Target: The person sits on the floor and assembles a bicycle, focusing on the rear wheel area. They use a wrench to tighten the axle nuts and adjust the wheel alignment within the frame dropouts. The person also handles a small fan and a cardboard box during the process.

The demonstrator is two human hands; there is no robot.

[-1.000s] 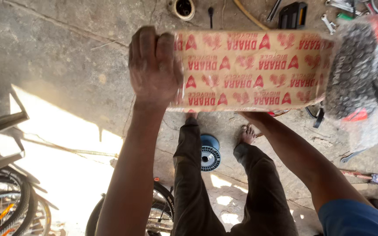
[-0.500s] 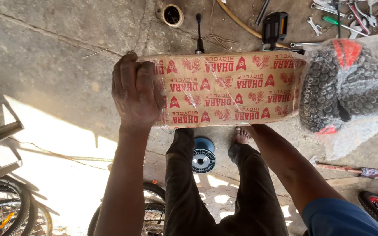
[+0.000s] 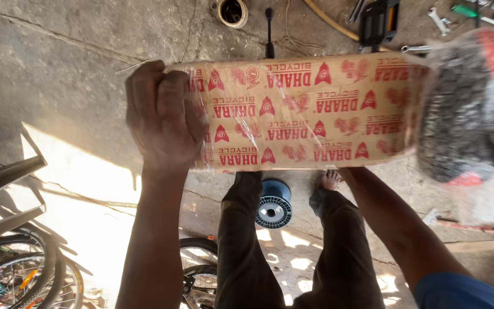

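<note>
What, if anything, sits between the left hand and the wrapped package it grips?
Only the clear plastic film: the left hand closes directly over the left end of the wrapped package. The right hand is hidden behind the package's blurred dark grey right end, so its contact cannot be judged.

The package is matt tan paper printed red under glossy, crinkled clear plastic film, its right end showing rough black knobbly rubber, above a grey, cracked, rough concrete floor and a smooth blue plastic spool.
</note>
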